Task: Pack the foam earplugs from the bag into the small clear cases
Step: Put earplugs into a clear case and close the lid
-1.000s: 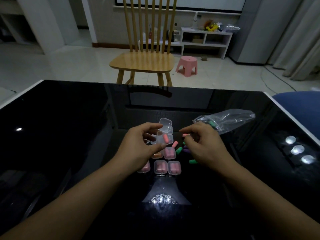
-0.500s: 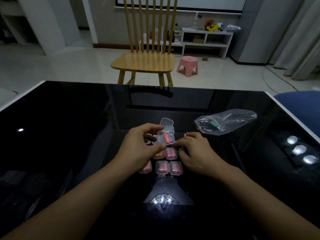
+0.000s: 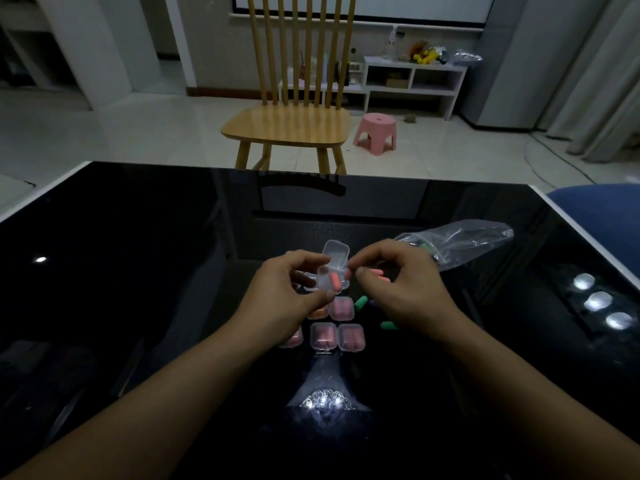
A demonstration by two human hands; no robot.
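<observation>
An open clear case [image 3: 331, 271], its hinged lid standing up, is held above the black glass table [image 3: 138, 271] by the left hand [image 3: 287, 292], whose thumb and fingers are curled round its sides. One orange earplug [image 3: 334, 280] already lies inside it. The right hand [image 3: 398, 285] is brought close against the case's right edge, with a pink earplug [image 3: 375, 274] pinched between thumb and forefinger just beside the opening.

Below the hands, several closed filled cases [image 3: 337, 336] are set in rows on the table, and loose earplugs, among them a green one [image 3: 361, 301], are scattered just to their right. The plastic bag [image 3: 457, 244] lies on its side further right, with a few plugs visible near its mouth.

From here, the pinched plug could be dropped past the rim if it is released before it is inside the compartment, since the opening is narrow and is partly taken up by the plug inside. Foam springs back, so a plug pushed in crooked could be caught under the lid and the snap prevented. The light case could also be tipped by a push from the right, and its contents spilled. The dim light and the reflective tabletop would make a fallen plug harder to find.

No brand, label or writing can be read anywhere on the cases or bag.
</observation>
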